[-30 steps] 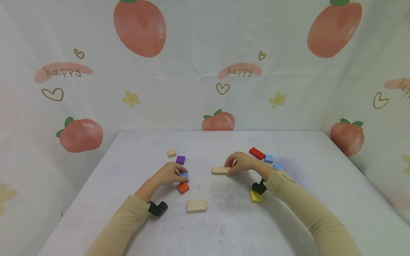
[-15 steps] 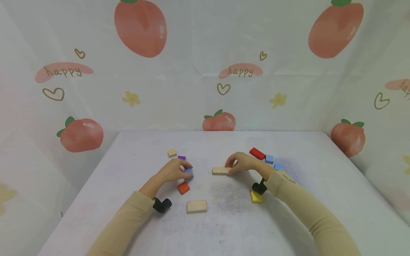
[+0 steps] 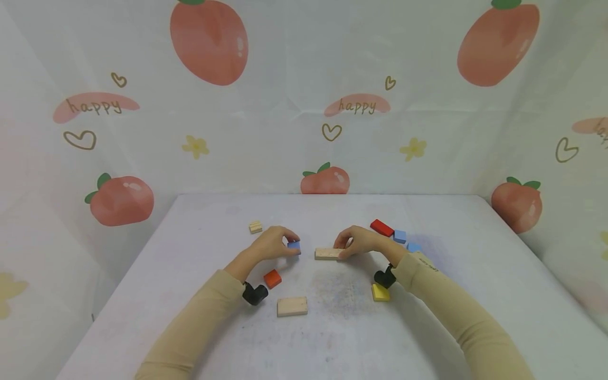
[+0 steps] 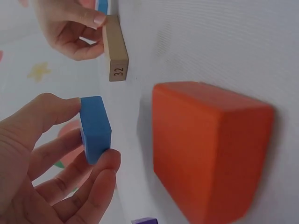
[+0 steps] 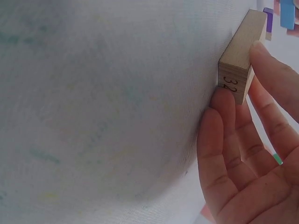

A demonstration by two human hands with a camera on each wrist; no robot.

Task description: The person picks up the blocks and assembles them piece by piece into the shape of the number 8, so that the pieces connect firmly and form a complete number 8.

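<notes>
Between thumb and fingertips, my left hand [image 3: 273,244] pinches a small blue block [image 4: 96,128], which is lifted off the table in the left wrist view. Just right of it, a plain wooden block [image 3: 326,254] marked 32 on its end lies on the table. My right hand [image 3: 360,241] grips that wooden block at its right end, thumb on one side and fingers on the other. Below my left wrist sits an orange-red block [image 3: 273,278], large in the left wrist view. A purple block [image 4: 145,220] shows only its edge there; my left hand hides it in the head view.
Nearer the front lies another plain wooden block [image 3: 292,306]. A yellow block [image 3: 380,292] sits under my right wrist. Back right are a red block [image 3: 382,227] and two blue blocks [image 3: 399,236]. A ridged pale wooden piece [image 3: 255,227] lies back left.
My left hand has carried the blue block from beside the orange-red block rightward and away from me, toward the wooden block. My right hand has stayed in place on the wooden block.
</notes>
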